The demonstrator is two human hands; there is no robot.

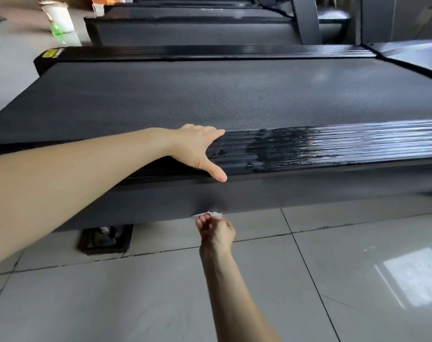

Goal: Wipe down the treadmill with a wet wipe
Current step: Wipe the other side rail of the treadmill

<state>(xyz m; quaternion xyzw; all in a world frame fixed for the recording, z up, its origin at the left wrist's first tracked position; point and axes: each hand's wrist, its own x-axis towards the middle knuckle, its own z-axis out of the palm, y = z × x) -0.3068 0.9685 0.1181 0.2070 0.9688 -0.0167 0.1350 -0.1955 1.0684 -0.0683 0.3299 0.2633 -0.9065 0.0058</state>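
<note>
A black treadmill [234, 99] lies across the view, its dark belt in the middle and a ribbed side rail [333, 146] along the near edge. The rail shines wet to the right of my left hand. My left hand [197, 149] rests flat on the rail, fingers straight and thumb spread down over its edge. Below it, my right hand [216, 229] pinches a small white wet wipe [213, 214] against the lower edge of the treadmill's side panel. Most of the wipe is hidden behind my fingers.
Grey floor tiles [333, 267] fill the foreground. A black foot pad [104, 239] sits under the treadmill at the left. More treadmills [185, 30] stand in a row behind. A white bucket [58, 16] and a green bottle [56, 30] stand at the far left.
</note>
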